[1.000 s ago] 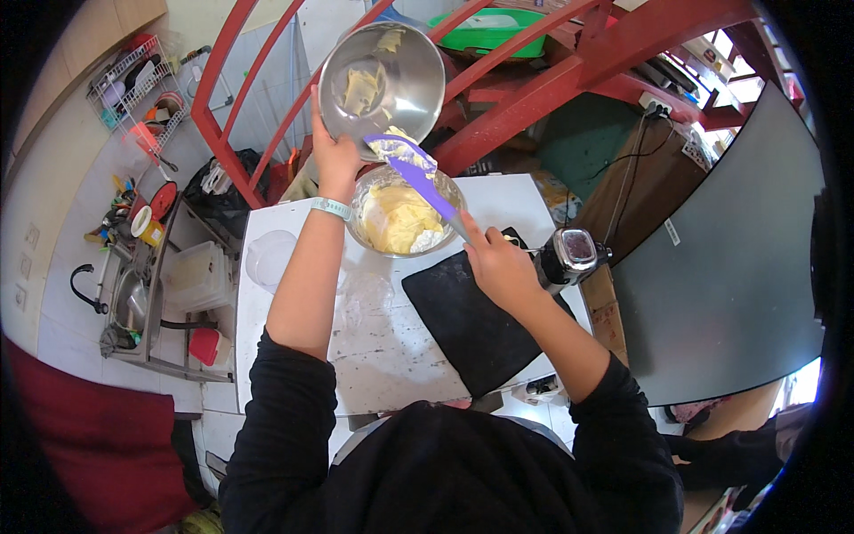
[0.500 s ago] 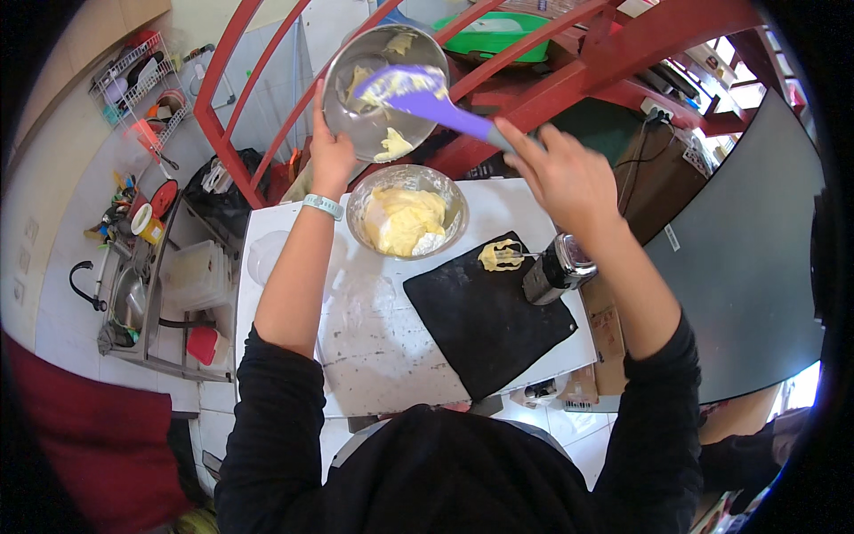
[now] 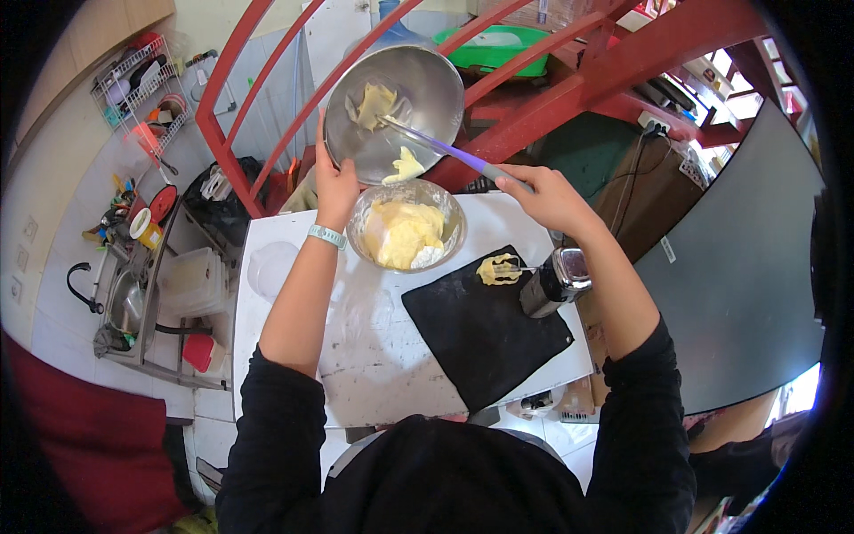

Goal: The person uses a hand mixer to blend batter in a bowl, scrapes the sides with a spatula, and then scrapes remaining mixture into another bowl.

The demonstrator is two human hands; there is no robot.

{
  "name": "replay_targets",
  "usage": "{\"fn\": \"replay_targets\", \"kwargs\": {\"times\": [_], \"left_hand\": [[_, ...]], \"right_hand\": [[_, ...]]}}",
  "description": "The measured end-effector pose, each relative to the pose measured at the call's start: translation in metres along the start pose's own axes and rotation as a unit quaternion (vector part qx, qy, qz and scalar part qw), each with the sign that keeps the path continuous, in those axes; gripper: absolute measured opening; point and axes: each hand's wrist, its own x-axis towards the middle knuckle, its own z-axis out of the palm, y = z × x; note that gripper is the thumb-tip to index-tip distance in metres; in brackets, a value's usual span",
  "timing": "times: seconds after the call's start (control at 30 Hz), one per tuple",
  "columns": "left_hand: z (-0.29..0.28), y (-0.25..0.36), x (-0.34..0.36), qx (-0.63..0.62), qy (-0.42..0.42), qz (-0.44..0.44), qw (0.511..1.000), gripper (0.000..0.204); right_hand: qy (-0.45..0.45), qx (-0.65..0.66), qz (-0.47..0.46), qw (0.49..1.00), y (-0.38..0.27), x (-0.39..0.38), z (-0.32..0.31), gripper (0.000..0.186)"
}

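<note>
My left hand (image 3: pixel 336 185) grips the side of a steel mixing bowl (image 3: pixel 436 93), tilted so its inside faces me. Pale yellow batter (image 3: pixel 374 105) clings to the bottom of that bowl, and a lump sits at its lower rim. In my right hand (image 3: pixel 547 198) is the grey end of a purple spatula (image 3: pixel 454 153), whose head meets the batter inside the steel bowl. Just below, a clear bowl (image 3: pixel 455 218) stands on the table, holding a yellow mound (image 3: pixel 405 233) with white powder at its edge.
A hand mixer (image 3: pixel 559 280) with batter-coated beaters lies on a black mat (image 3: pixel 485 338) at the right of the white table (image 3: pixel 356 374). Red stair railings (image 3: pixel 525 116) rise close behind the steel bowl. A sink (image 3: pixel 129 303) is at the left.
The spatula has gone from in front of the steel bowl, its broad face showing, to inside it, edge-on against the batter. My right hand has moved lower; the bowl appears turned more toward me.
</note>
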Motion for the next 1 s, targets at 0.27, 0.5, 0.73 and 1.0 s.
{"fn": "replay_targets", "kwargs": {"times": [0.27,0.5,0.73,1.0], "left_hand": [[-0.009,0.002,0.004,0.041,-0.062,-0.026,0.997,0.076],[-0.018,-0.007,-0.001,0.043,-0.056,-0.008,0.997,0.073],[-0.01,0.003,-0.007,0.104,-0.103,0.046,0.988,0.072],[-0.015,0.01,-0.003,0.184,-0.057,0.123,0.973,0.069]], "right_hand": [[0.102,-0.043,-0.111,0.988,-0.015,0.012,-0.053,0.034],[0.015,-0.281,-0.127,0.951,-0.028,0.001,-0.043,0.032],[0.095,-0.278,-0.157,0.943,-0.044,0.0,-0.076,0.031],[0.127,-0.321,-0.163,0.924,-0.041,-0.012,-0.068,0.03]]}}
